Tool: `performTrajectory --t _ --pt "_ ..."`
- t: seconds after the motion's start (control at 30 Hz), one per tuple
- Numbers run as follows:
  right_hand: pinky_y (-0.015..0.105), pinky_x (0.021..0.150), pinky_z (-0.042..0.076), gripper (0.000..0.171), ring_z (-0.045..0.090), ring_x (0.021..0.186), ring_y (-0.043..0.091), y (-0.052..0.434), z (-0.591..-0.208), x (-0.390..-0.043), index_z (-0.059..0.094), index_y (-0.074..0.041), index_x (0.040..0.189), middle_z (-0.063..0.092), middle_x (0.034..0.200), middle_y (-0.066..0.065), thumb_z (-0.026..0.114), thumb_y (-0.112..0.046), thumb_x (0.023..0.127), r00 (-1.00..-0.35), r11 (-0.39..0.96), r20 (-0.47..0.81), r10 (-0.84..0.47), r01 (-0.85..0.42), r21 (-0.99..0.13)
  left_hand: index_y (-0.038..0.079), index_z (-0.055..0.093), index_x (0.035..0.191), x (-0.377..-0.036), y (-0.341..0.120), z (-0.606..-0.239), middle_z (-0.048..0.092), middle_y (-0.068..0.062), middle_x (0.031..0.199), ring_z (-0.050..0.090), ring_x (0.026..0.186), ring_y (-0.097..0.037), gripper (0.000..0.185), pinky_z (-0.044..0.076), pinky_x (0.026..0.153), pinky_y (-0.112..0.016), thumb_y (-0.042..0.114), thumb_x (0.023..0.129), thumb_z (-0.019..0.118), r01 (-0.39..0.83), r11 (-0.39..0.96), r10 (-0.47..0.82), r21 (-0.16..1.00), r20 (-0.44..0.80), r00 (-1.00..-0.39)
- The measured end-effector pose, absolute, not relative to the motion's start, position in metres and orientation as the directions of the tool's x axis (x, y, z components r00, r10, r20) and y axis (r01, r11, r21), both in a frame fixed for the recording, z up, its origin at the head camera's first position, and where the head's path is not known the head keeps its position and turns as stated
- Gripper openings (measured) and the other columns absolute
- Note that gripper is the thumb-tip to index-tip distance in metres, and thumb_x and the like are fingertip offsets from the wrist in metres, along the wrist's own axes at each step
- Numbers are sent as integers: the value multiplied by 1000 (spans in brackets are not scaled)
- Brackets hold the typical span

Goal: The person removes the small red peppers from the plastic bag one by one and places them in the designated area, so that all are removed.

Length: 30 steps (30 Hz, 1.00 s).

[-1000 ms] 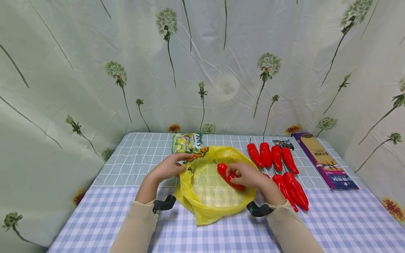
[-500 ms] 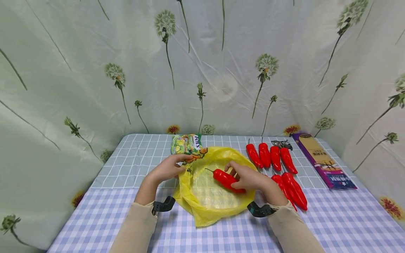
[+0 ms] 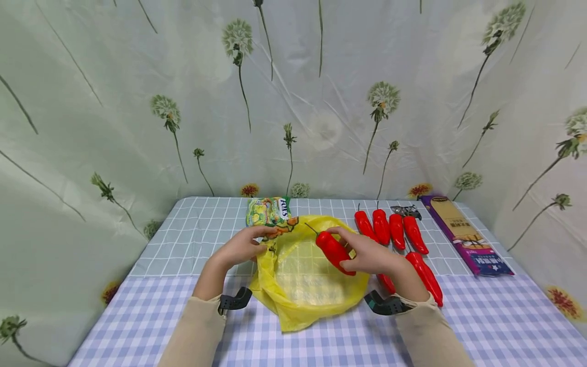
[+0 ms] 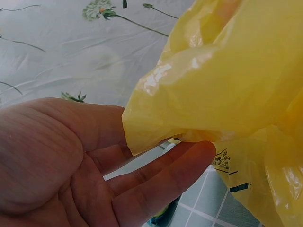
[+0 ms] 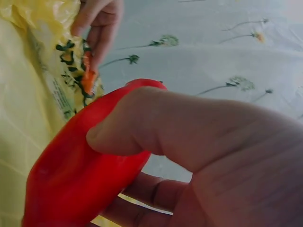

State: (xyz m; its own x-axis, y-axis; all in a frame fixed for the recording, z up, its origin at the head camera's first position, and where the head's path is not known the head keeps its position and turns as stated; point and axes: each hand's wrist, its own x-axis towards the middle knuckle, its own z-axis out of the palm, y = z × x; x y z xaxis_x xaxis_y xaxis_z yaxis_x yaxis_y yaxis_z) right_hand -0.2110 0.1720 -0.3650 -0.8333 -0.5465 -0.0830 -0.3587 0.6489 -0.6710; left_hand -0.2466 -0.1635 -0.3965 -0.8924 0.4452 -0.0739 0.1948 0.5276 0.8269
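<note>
My right hand [image 3: 369, 252] grips a glossy red chili pepper [image 3: 334, 252] over the yellow plastic bag [image 3: 312, 309]. Its stem points up and to the left. Close up in the right wrist view, the thumb lies along the upper side of the pepper [image 5: 90, 161] and fingers show beneath. At the bag's left edge my left hand [image 3: 243, 246] pinches the printed rim. In the left wrist view the yellow film [image 4: 213, 94] covers the thumb's end, with the fingers under it. The bag lies spread with its mouth wide.
Several red peppers [image 3: 397, 232] lie right of the bag, some partly behind my right arm. A green snack packet [image 3: 268, 210] sits behind the bag. A dark packet [image 3: 406, 211] and a long purple-and-tan package [image 3: 465, 234] lie at the back right. Dandelion-print fabric [image 3: 330, 102] hangs behind.
The right hand's hold on the pepper has changed, and the pepper has risen with its stem end tilted up. My left hand stays at the bag's rim. The head view has shifted slightly.
</note>
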Motion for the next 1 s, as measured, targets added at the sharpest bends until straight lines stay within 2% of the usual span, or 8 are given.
performTrajectory --t 0.13,0.27,0.5,0.6,0.73,0.87,1.0 --pt "33 75 59 73 59 104 24 182 -360 -212 41 -19 145 62 119 9 73 -10 81 -872 660 -84 -482 -298 -690 11 53 145 -247 -163 -397 51 -18 148 66 89 -20 54 57 65 -38 1 92 54 185 524 439 831 -78 -895" --pt "37 79 60 73 60 105 28 194 -356 -214 33 -16 145 58 124 15 70 -8 83 -882 619 -57 -467 -280 -734 11 52 145 -248 -164 -397 51 -19 148 65 89 -21 55 57 65 -39 1 91 54 183 526 438 830 -80 -895" --pt "45 90 59 72 49 128 39 216 -351 -212 27 -16 145 51 137 20 68 -10 87 -906 594 -14 -423 -266 -759 13 54 144 -249 -165 -399 52 -17 147 63 86 -20 56 55 63 -38 0 90 54 194 533 442 824 -75 -894" --pt "44 87 60 70 53 124 39 224 -351 -213 26 -16 144 53 136 22 68 -9 88 -906 575 -7 -423 -263 -774 15 54 145 -248 -165 -399 52 -16 148 63 85 -20 57 55 63 -37 0 90 53 195 539 441 819 -78 -894" --pt "40 82 61 68 62 109 33 233 -351 -214 26 -19 142 58 130 22 69 -7 90 -908 559 -8 -420 -251 -790 14 54 145 -248 -165 -399 51 -17 148 63 88 -20 57 55 64 -37 0 90 54 193 546 437 815 -80 -896" --pt "44 80 61 70 62 107 32 244 -353 -215 27 -22 143 58 128 22 71 -9 90 -921 549 -10 -390 -224 -805 14 54 145 -248 -164 -400 51 -16 149 62 89 -21 57 55 64 -37 0 90 54 196 546 439 814 -80 -895" --pt "46 76 61 80 60 105 32 255 -356 -215 22 -25 149 55 130 24 73 -11 89 -940 550 -12 -341 -189 -814 13 53 145 -248 -163 -402 51 -17 148 63 90 -21 55 56 63 -36 0 91 54 186 541 435 820 -84 -896"
